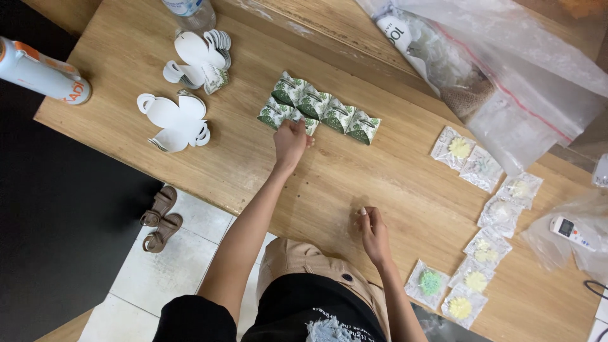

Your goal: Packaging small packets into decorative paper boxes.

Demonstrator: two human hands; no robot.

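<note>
Here, a row of small folded paper boxes [320,109], white with green leaf print, is laid on the wooden tabletop [253,158]. The left hand [291,142] is stretched out to the near edge of this row, with the fingers curled and the fingertips touching one box; whether the box is really gripped cannot be told. The right hand [373,233] is rested on the tabletop closer to the body, loosely closed, well apart from the boxes, and nothing is seen in it. At the far left, flat white cut-out blanks [174,118] are placed in two groups, and a white spray can [41,73] with an orange part lies beside them. At the right, small clear packets [481,228] with yellow, green and pale flower shapes are spread in a line. Large transparent plastic bags [506,69] with a red seal stripe are seen behind them.
</note>
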